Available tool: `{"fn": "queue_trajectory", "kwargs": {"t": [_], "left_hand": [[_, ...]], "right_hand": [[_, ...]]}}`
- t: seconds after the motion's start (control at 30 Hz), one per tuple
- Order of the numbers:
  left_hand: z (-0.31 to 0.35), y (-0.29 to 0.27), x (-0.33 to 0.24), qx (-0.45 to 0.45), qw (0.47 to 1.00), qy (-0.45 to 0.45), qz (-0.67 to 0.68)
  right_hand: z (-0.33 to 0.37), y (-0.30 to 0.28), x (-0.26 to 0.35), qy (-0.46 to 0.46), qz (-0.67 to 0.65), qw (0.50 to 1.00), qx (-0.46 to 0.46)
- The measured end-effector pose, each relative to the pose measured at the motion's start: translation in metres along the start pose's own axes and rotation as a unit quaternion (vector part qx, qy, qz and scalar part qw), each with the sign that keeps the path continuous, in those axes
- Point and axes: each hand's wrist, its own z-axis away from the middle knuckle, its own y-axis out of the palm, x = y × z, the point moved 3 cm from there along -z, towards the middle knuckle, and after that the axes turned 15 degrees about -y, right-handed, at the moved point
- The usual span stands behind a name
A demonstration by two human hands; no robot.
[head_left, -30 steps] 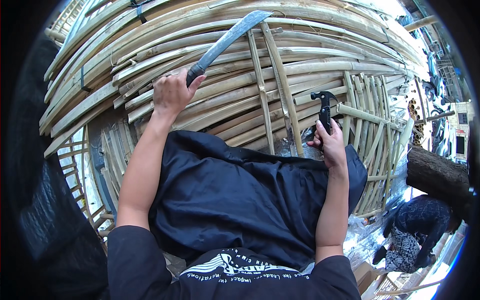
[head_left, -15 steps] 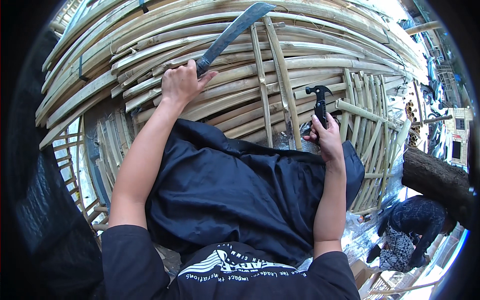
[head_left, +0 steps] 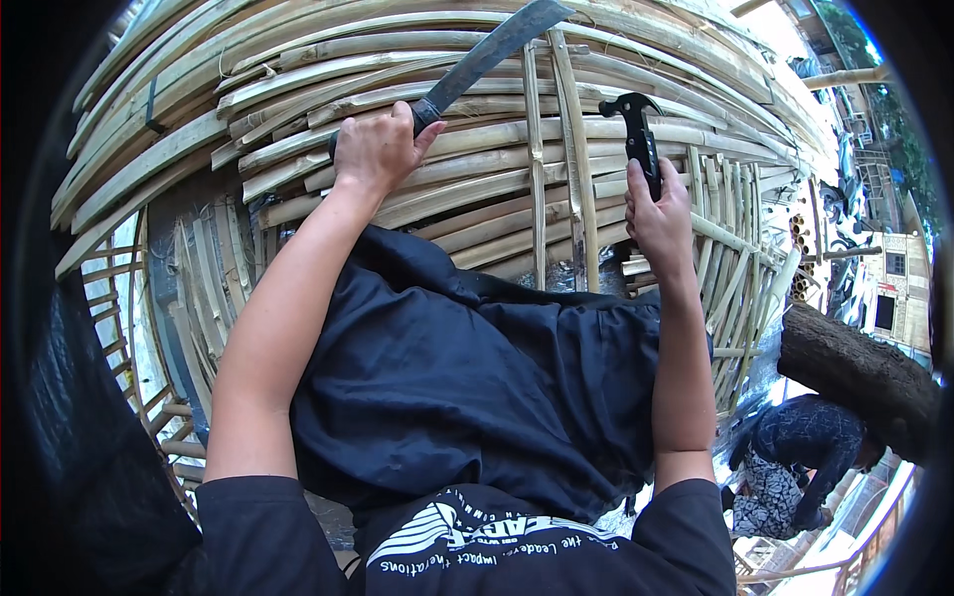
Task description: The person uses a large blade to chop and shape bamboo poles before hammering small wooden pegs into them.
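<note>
My left hand (head_left: 380,151) is closed around the dark handle of a machete (head_left: 497,52), whose broad grey blade points up and to the right over the bamboo. In my right hand (head_left: 660,219) is a black hammer (head_left: 638,134), held upright with its head and claw at the top. Two narrow upright bamboo strips (head_left: 576,169) stand between my hands, lying across long split bamboo slats (head_left: 447,154). The blade's tip reaches close to the upper ends of these strips. Neither tool is clearly touching the bamboo.
A black cloth (head_left: 477,377) covers my lap. Short bamboo strips (head_left: 730,228) form a slatted frame at right. Beyond it a thick tree trunk (head_left: 855,363) leans, with a bent-over person (head_left: 795,462) below it. A dark sheet (head_left: 79,427) hangs at far left.
My right hand has raised the hammer and now holds it higher. My left hand and the machete have shifted slightly right. The view has moved a little.
</note>
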Motion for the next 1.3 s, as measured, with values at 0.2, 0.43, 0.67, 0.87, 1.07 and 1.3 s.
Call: {"fn": "queue_trajectory", "kwargs": {"t": [0.2,0.43,0.67,0.87,1.07,1.3], "left_hand": [[0.000,0.001,0.000,0.002,1.000,-0.004,0.005],[0.000,0.003,0.001,0.017,1.000,-0.011,0.020],[0.001,0.003,0.002,0.022,1.000,-0.016,0.014],[-0.001,0.003,0.000,0.040,0.999,-0.021,0.010],[0.000,0.002,-0.001,0.015,1.000,-0.006,0.001],[-0.002,0.009,-0.002,0.029,0.999,-0.016,0.009]], "right_hand": [[-0.083,0.032,0.033,-0.098,0.120,0.987,0.038],[-0.093,0.061,0.040,-0.147,0.170,0.974,0.029],[-0.078,0.076,0.034,-0.208,0.185,0.960,-0.010],[-0.084,0.072,0.039,-0.181,0.173,0.968,-0.025],[-0.091,0.079,0.024,-0.191,0.243,0.951,0.019],[-0.087,0.085,0.015,-0.181,0.264,0.947,0.024]]}}
